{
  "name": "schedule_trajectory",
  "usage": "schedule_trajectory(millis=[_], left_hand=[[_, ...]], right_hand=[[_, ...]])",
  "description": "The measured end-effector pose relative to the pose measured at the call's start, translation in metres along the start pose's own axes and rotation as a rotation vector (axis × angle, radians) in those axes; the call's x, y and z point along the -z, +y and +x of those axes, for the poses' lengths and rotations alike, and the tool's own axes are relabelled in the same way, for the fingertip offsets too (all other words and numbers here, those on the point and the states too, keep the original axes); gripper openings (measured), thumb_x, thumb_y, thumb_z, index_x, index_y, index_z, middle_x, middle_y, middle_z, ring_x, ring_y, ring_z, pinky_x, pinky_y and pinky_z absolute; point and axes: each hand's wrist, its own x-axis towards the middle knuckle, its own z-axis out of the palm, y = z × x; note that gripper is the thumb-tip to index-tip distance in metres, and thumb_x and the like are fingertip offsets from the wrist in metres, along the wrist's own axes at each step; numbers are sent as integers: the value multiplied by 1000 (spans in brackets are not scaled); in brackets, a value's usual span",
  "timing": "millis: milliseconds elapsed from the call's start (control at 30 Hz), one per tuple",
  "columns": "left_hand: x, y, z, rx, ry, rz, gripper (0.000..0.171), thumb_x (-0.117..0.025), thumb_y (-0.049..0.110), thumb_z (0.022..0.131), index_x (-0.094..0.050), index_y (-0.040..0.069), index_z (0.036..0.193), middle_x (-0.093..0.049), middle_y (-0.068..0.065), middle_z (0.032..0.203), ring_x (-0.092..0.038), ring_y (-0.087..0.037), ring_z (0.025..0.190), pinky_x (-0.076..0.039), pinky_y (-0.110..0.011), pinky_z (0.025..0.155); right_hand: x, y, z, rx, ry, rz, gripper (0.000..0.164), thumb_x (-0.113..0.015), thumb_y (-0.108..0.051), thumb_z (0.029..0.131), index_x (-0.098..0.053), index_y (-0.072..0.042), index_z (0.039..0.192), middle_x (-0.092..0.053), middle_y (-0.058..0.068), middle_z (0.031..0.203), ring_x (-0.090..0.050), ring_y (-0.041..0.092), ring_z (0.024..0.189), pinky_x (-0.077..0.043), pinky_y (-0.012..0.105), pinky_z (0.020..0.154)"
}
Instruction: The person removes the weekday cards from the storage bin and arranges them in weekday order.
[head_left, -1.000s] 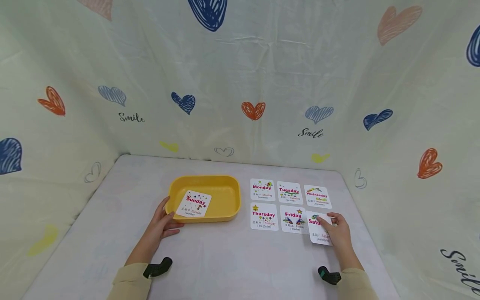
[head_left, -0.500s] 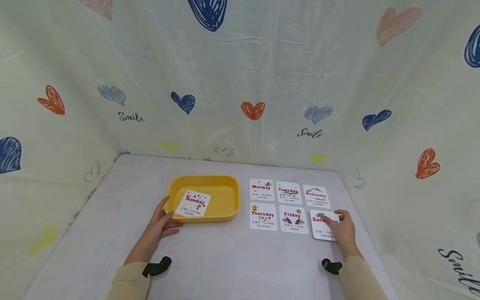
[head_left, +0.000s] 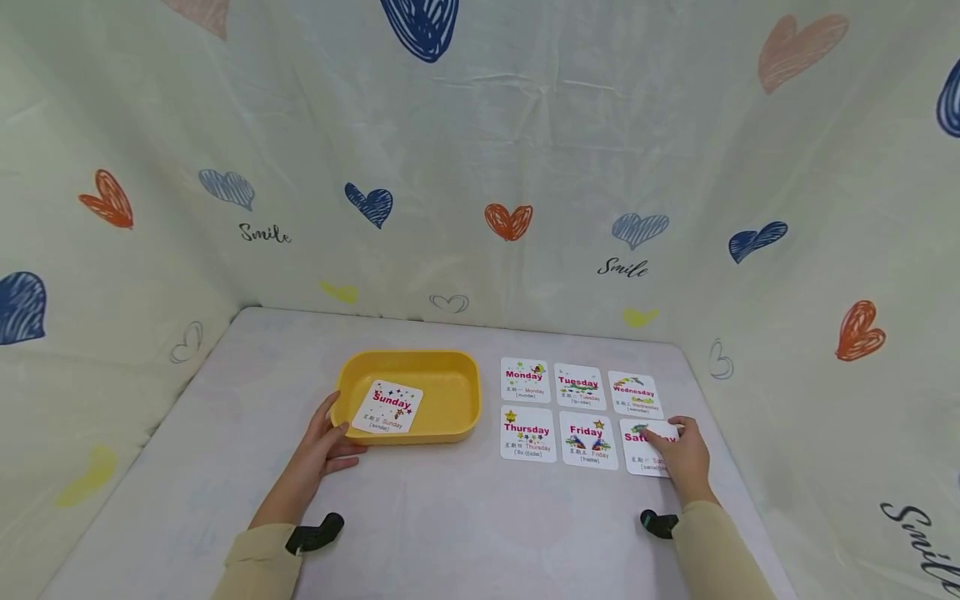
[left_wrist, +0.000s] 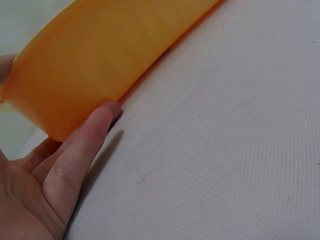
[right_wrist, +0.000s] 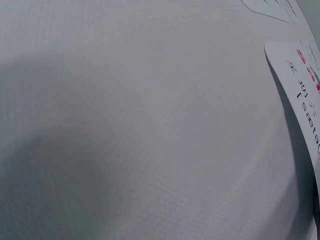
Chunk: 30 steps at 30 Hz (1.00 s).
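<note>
My left hand (head_left: 324,446) grips the near left corner of a yellow tray (head_left: 450,433). In the left wrist view, fingers (left_wrist: 75,160) reach under the tray's wall (left_wrist: 105,60), and one digit lies at its rim. A white Sunday card (head_left: 387,408) lies tilted inside the tray. My right hand (head_left: 688,458) pinches the Saturday card (head_left: 641,454) by its right side, partly covering it. It is right of the Friday card (head_left: 588,440) and below the Wednesday card (head_left: 636,395). In the right wrist view the Saturday card's edge (right_wrist: 295,85) stands slightly off the cloth; that hand is out of view.
Monday (head_left: 524,379), Tuesday (head_left: 580,387) and Thursday (head_left: 528,434) cards lie flat with Wednesday and Friday in two rows on the white tabletop (head_left: 480,525). A heart-printed curtain (head_left: 450,150) closes off the back and sides.
My right hand has moved the Saturday card slightly right and up, off its overlap with the Friday card, and straightened it into the lower row. My left hand has stayed at the tray.
</note>
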Motion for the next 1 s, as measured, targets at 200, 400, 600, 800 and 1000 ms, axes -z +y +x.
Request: schedule_trajectory(millis=[200,400,600,800,1000], left_hand=[[-1,-1,0,-1,-2,0,67,-48,34,102,-8,43,155,-33,-13,151,-66,-27,100,-56,-32,83],[-2,-2,0,-7,3,10,68,-48,34,102,-7,42,155,-33,-14,151,-66,-27,99,-56,-33,83],[-1,-2,0,-6,-4,7,68,-47,34,102,-6,41,155,-32,-15,152,-66,-27,100,-56,-32,83],[0,-1,0,-8,-9,-2,68,-47,32,103,-6,41,156,-31,-15,152,-66,-27,100,-56,-32,83],[-1,-1,0,-9,-16,-2,67,-47,32,103,-6,42,155,-34,-15,150,-66,-28,100,-56,-32,82]], right_hand=[[-2,4,2,-4,-4,-44,70,-78,-29,84,-38,2,132,-42,31,128,-47,40,100,-45,48,83],[-4,2,3,-13,-13,-67,69,-78,-29,84,-38,2,132,-42,32,130,-46,42,103,-43,53,89],[-4,-2,2,-13,-20,-94,68,-77,-26,84,-39,3,131,-41,33,132,-46,43,106,-41,56,93],[-5,-5,4,-21,-33,-103,72,-78,-26,84,-36,4,134,-41,34,133,-48,42,105,-43,54,90],[-4,-6,5,-40,-34,-116,75,-78,-26,84,-34,5,136,-42,33,132,-49,41,103,-44,52,89]])
